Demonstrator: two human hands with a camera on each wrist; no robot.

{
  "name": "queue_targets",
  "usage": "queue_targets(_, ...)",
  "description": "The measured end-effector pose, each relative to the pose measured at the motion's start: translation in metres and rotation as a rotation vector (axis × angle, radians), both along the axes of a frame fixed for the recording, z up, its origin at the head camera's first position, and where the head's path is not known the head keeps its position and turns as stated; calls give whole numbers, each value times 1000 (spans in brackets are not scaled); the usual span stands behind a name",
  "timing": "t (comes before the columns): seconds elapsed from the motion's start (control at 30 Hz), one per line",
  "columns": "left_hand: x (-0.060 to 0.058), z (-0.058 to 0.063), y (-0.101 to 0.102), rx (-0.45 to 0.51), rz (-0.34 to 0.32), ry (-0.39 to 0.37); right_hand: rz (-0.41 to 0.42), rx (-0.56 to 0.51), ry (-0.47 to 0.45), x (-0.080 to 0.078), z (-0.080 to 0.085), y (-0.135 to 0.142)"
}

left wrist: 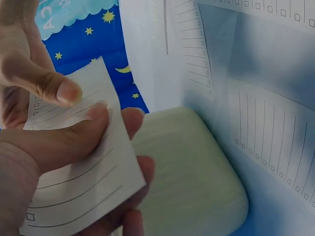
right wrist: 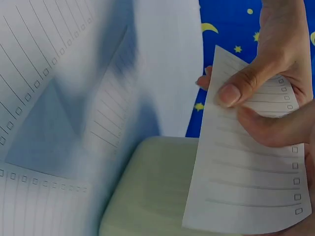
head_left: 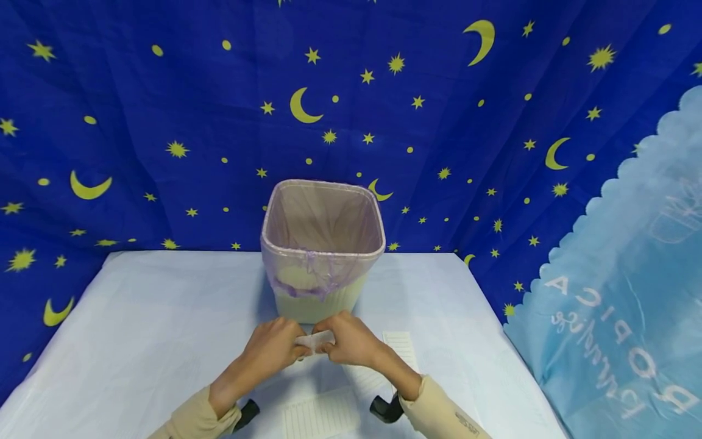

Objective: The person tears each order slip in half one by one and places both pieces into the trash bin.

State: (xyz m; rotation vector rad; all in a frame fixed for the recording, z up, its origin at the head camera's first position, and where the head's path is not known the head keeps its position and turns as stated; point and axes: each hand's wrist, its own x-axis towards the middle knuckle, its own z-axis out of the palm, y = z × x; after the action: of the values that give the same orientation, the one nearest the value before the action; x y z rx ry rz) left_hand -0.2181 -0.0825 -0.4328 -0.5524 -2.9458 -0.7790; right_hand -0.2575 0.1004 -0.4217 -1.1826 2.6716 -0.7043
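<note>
A small lined paper sheet with a column of checkboxes (left wrist: 83,182) is held in front of the bin by both hands. My left hand (head_left: 276,344) pinches one half, thumb on the printed face and fingers behind it. On the other half my right hand (head_left: 351,341) pinches likewise. In the right wrist view the two thumbs lie close together near the middle of the sheet (right wrist: 246,172), which bends slightly. I cannot tell whether it is torn.
A pale bin (head_left: 323,308) with a translucent purple liner (head_left: 323,268) stands behind the hands. Several similar lined sheets (head_left: 320,414) lie on the white-covered table (head_left: 181,323). Blue star-patterned cloth (head_left: 219,110) hangs behind, a light-blue cloth (head_left: 620,292) at right.
</note>
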Motion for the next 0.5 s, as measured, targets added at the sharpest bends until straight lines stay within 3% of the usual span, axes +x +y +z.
queue_targets(0.1, -1, -2, -1, 0, -36, 34, -21, 50, 52, 1, -1, -1)
queue_targets(0.3, -1, -5, -1, 6, -55, 54, -14, 32, 161, 6, -4, -3)
queue_targets(0.5, -1, -8, 0, -22, -71, 136, -42, -7, 187, 4, -9, -3)
